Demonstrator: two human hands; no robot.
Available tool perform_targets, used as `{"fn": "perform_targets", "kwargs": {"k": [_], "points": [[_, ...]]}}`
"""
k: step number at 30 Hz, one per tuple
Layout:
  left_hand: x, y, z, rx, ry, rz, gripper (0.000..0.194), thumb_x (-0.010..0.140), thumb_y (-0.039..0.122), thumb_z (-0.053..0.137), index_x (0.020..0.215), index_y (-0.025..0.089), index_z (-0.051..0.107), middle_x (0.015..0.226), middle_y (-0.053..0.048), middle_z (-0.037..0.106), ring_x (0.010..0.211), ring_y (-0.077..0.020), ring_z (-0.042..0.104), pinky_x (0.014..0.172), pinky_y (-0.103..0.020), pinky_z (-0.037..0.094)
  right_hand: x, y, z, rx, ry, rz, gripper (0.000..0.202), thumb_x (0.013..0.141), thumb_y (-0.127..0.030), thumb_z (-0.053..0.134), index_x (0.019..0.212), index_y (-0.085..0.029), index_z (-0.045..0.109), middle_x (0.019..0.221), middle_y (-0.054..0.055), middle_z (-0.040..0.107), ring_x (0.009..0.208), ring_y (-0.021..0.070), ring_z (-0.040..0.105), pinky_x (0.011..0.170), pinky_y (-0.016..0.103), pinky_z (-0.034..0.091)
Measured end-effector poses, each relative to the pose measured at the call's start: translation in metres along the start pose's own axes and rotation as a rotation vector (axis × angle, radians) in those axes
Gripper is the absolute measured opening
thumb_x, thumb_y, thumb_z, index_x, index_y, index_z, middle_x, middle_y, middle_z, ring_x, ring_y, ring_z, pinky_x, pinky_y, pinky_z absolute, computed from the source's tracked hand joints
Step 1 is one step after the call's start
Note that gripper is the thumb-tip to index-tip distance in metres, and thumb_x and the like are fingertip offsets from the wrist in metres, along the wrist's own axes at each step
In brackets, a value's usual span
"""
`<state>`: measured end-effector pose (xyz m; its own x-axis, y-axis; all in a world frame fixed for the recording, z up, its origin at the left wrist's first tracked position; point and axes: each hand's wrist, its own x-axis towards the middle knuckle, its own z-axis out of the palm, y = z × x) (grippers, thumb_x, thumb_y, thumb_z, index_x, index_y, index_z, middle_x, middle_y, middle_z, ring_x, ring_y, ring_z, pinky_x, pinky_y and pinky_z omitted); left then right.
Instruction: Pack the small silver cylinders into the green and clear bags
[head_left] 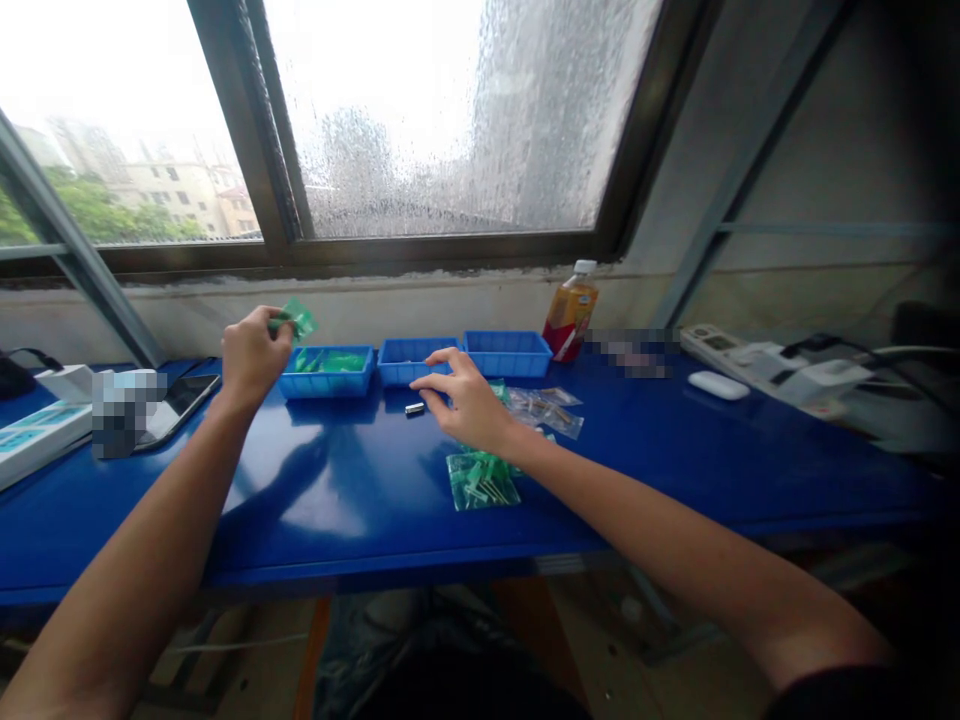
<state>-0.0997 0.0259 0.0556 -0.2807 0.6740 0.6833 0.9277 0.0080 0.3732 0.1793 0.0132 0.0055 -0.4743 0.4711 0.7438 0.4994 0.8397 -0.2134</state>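
Pinched in the fingers of my left hand [255,350] is a small green plastic bag [301,318], raised over the left blue bin [328,387]. That bin has green packets [330,360] in it. My right hand [474,405] hovers over the table in front of the middle blue bin [395,374], its thumb and fingers apart and nothing visible between them. Just left of its fingertips lies a short silvery cylinder [414,409]. Green bags holding thin pale pieces [484,488] lie below my right wrist. Clear bags [551,408], partly hidden by the hand, rest behind it.
A right blue bin [507,366] stands beside a drink bottle [571,312] against the wall. Leftward on the blue table [390,520] are a phone [184,400] and a white power strip [45,435]. A white case [718,386] and another power strip [712,345] sit at right.
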Motion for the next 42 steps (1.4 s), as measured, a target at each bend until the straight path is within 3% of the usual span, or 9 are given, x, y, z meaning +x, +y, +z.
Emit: {"fn": "perform_targets", "kwargs": {"k": [4,12,19,25,27,32,37,40,42], "points": [[0.005,-0.025,0.006,0.047,-0.068,-0.102,0.039,0.082,0.040,0.044,0.106,0.011,0.054,0.088,-0.008,0.064,0.090,-0.0260,0.054,0.073,-0.034,0.034,0.000,0.000,-0.001,-0.008,-0.008,0.011,0.019,0.082,-0.018,0.051,0.090,-0.020,0.068,0.104,0.009,0.049,0.101,0.0206,0.047,0.090,0.040,0.040],[0.000,-0.032,0.012,0.289,-0.179,-0.110,0.046,0.085,0.041,0.036,0.113,0.008,0.052,0.095,-0.017,0.063,0.087,-0.0305,0.056,0.068,-0.035,0.038,0.000,-0.002,-0.002,-0.017,-0.002,0.015,0.017,0.082,-0.021,0.052,0.089,-0.018,0.068,0.100,0.009,0.049,0.098,0.0200,0.046,0.091,0.038,0.039],[-0.001,-0.028,0.026,0.376,-0.225,-0.044,0.039,0.078,0.046,0.046,0.086,0.016,0.068,0.089,-0.020,0.064,0.098,-0.0396,0.050,0.072,-0.049,0.039,0.004,-0.001,-0.004,-0.035,-0.066,0.032,0.017,0.081,-0.024,0.054,0.089,-0.018,0.068,0.098,0.009,0.051,0.097,0.0203,0.048,0.089,0.037,0.039],[0.005,-0.034,0.028,0.367,-0.328,-0.088,0.039,0.071,0.051,0.049,0.078,0.019,0.070,0.105,-0.020,0.059,0.107,-0.0440,0.041,0.074,-0.057,0.038,0.009,0.010,-0.058,0.116,-0.688,0.001,0.034,0.074,-0.037,0.063,0.105,-0.022,0.064,0.092,0.005,0.062,0.080,0.0171,0.057,0.071,0.028,0.045],[0.007,-0.036,0.028,0.364,-0.366,-0.128,0.040,0.070,0.051,0.049,0.078,0.017,0.069,0.109,-0.022,0.056,0.108,-0.0450,0.040,0.076,-0.060,0.037,0.003,0.012,-0.072,0.153,-0.771,0.028,0.045,0.064,-0.042,0.071,0.104,-0.022,0.065,0.088,0.003,0.064,0.074,0.0164,0.058,0.064,0.026,0.044],[0.002,-0.030,0.024,0.343,-0.383,-0.140,0.044,0.072,0.054,0.047,0.081,0.016,0.068,0.114,-0.024,0.053,0.111,-0.0458,0.038,0.080,-0.063,0.033,-0.013,0.007,-0.065,0.082,-0.756,-0.048,0.043,0.055,-0.041,0.077,0.092,-0.021,0.068,0.088,0.005,0.063,0.083,0.0203,0.057,0.069,0.028,0.044],[-0.007,-0.007,0.017,0.284,-0.142,-0.035,0.054,0.078,0.058,0.038,0.100,0.016,0.063,0.114,-0.023,0.053,0.112,-0.0422,0.038,0.083,-0.060,0.032,-0.011,0.001,-0.045,0.141,-0.715,-0.001,0.027,0.064,-0.033,0.072,0.085,-0.019,0.062,0.083,0.004,0.060,0.080,0.0180,0.054,0.068,0.028,0.043],[-0.013,0.017,0.012,0.148,-0.043,0.058,0.046,0.081,0.051,0.040,0.104,0.016,0.060,0.112,-0.020,0.055,0.113,-0.0373,0.039,0.086,-0.052,0.035,-0.006,0.000,-0.041,0.209,-0.591,0.147,0.020,0.068,-0.023,0.067,0.084,-0.018,0.056,0.082,0.002,0.058,0.074,0.0147,0.052,0.066,0.027,0.042],[-0.020,0.037,0.012,-0.013,-0.113,0.138,0.040,0.081,0.047,0.042,0.100,0.017,0.061,0.107,-0.015,0.059,0.107,-0.0320,0.046,0.085,-0.044,0.037,-0.002,0.000,-0.039,0.238,-0.426,0.206,0.014,0.071,-0.021,0.062,0.079,-0.018,0.052,0.079,0.001,0.056,0.072,0.0136,0.051,0.066,0.027,0.041]]}}
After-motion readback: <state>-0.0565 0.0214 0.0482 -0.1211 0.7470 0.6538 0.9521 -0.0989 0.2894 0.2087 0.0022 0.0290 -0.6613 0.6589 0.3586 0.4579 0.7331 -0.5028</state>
